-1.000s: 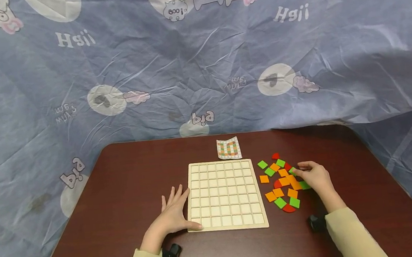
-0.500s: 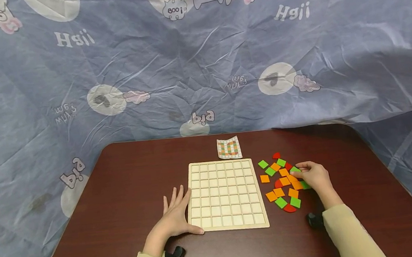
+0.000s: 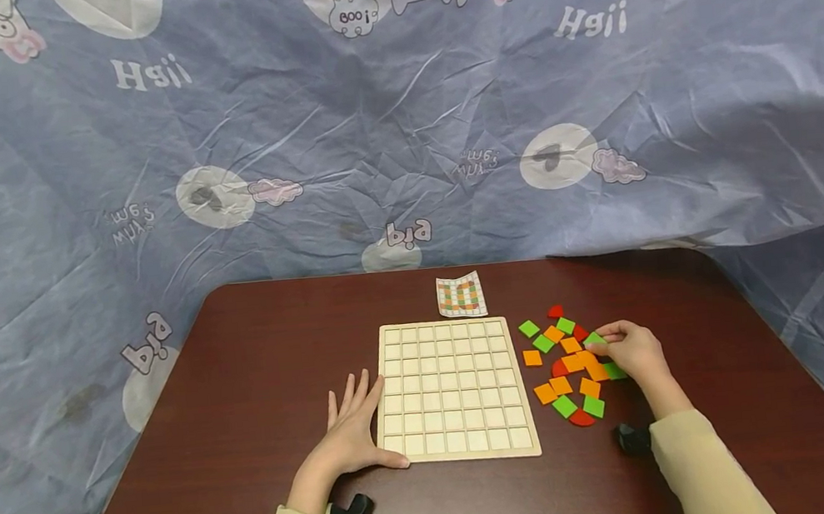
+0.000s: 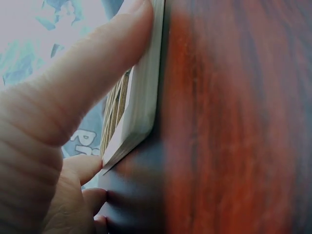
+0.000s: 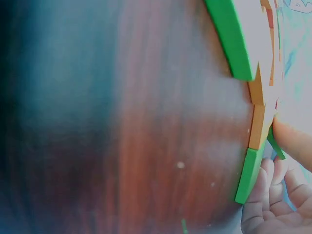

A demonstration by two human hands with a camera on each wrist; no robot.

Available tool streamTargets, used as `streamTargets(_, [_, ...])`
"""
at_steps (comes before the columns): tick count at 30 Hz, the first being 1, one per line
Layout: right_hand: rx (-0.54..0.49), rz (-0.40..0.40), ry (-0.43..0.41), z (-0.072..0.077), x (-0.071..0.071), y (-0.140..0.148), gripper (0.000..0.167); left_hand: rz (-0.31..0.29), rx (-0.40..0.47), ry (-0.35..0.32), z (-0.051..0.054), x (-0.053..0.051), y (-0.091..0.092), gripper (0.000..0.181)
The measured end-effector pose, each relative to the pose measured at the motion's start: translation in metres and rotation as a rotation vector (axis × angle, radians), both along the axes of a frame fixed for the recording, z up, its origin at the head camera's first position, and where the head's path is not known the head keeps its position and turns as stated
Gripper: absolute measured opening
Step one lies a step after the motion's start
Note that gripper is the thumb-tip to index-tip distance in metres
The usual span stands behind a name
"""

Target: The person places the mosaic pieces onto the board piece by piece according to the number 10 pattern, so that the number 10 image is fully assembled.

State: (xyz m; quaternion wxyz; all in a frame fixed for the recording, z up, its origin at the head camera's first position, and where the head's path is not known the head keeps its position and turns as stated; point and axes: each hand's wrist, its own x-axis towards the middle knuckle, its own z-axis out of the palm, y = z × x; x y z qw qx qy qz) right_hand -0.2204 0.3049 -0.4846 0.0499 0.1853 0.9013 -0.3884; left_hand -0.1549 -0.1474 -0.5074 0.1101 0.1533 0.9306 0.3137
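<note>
In the head view my left hand (image 3: 345,444) rests at the near left corner of a pale wooden grid board (image 3: 458,447), thumb on its front edge and straight fingers spread along its left side. The left wrist view has the thumb (image 4: 97,63) lying against the board's edge (image 4: 146,92). To the right, my right hand (image 3: 637,355) pinches a green square tile (image 3: 595,339) between thumb and fingers, over a loose pile of tiles. That green tile (image 5: 276,144) looks tilted in the right wrist view. The board's squares hold no tiles.
Several orange tiles (image 3: 532,358), green tiles (image 3: 594,407) and red rounded pieces (image 3: 581,418) lie scattered right of the board, some overlapping. A small creased pattern card (image 3: 461,296) lies behind the board. A patterned blue cloth (image 3: 337,114) hangs behind the dark table (image 3: 276,330).
The green tile at my right fingertips has shifted slightly right, and more of it shows than a second ago. My left hand keeps its place at the board's corner.
</note>
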Motion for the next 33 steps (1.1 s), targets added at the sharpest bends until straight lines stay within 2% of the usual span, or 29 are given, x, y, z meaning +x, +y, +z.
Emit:
streamTargets(3, [-0.044, 0.006, 0.012, 0.000, 0.003, 0.003, 0.045, 0.000, 0.012, -0.005, -0.001, 0.000, 0.000, 0.132])
streamTargets(8, [-0.176, -0.011, 0.018, 0.004, 0.008, 0.003, 0.050, 0.000, 0.010, -0.003, -0.002, -0.001, 0.000, 0.132])
streamTargets(14, [-0.325, -0.034, 0.065, 0.014, 0.013, -0.012, 0.057, 0.000, 0.017, 0.003, -0.004, -0.001, -0.001, 0.133])
streamTargets(25, [-0.459, 0.036, 0.150, 0.036, 0.017, -0.067, 0.047, 0.001, 0.015, -0.007, -0.004, 0.002, -0.002, 0.132])
streamTargets(30, [-0.566, 0.082, 0.172, 0.036, 0.015, -0.103, 0.043, 0.007, 0.004, -0.001, -0.003, 0.003, -0.001, 0.131])
streamTargets(33, [-0.595, 0.119, 0.170, 0.033, 0.012, -0.128, 0.040, 0.010, -0.018, 0.008, -0.004, 0.003, 0.000, 0.130])
